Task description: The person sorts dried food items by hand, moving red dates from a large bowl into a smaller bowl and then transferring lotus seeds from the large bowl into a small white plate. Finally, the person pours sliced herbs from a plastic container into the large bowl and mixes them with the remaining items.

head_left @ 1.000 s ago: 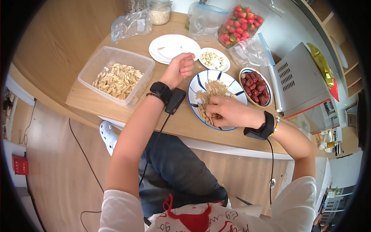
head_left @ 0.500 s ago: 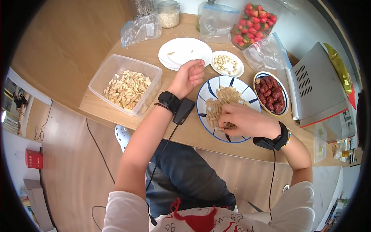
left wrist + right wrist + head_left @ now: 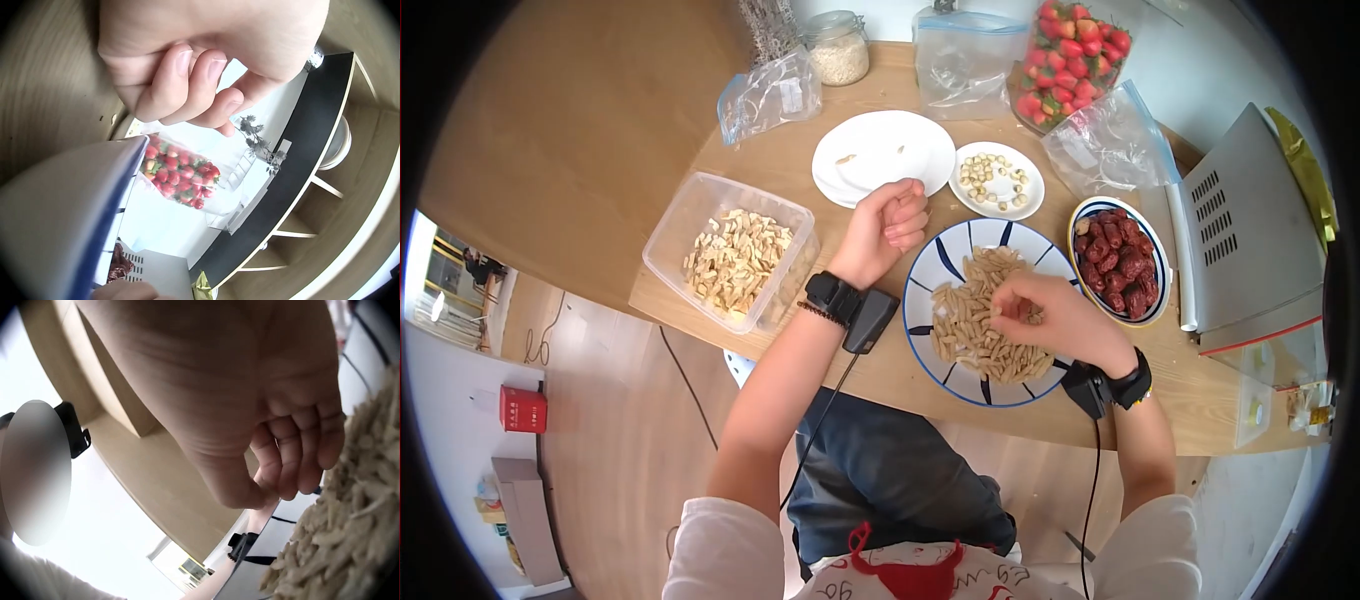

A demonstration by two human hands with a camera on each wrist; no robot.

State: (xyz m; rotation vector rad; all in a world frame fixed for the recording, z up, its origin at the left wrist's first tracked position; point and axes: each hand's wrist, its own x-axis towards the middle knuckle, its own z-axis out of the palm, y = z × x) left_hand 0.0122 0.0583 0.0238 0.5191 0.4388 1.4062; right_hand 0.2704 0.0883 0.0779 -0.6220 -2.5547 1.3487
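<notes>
My right hand (image 3: 1055, 315) is over a blue-striped white plate (image 3: 935, 262) spread with slender tan dried pieces (image 3: 970, 335). Its fingers curl, and the thumb tip meets the fingertips in the right wrist view, close above the pile. I cannot tell whether a piece is pinched there. My left hand (image 3: 885, 232) hovers left of this plate, palm up, fingers loosely curled around nothing. Beyond it lies a white plate (image 3: 900, 128) with a couple of small scraps. A small dish (image 3: 1027, 205) of round pale seeds (image 3: 975, 180) stands between the plates.
A plastic tub (image 3: 668, 215) of pale dried slices stands at left, an oval bowl (image 3: 1162, 262) of red dates (image 3: 1120, 270) at right. Behind are a strawberry container (image 3: 1068, 62), a glass jar (image 3: 838, 50) and clear bags (image 3: 967, 70). A grey vented box (image 3: 1245, 225) borders the right.
My right hand has moved up and right over the striped plate, its fingertips now out of the near part of the pile. The head view has shifted; the left hand keeps its pose.
</notes>
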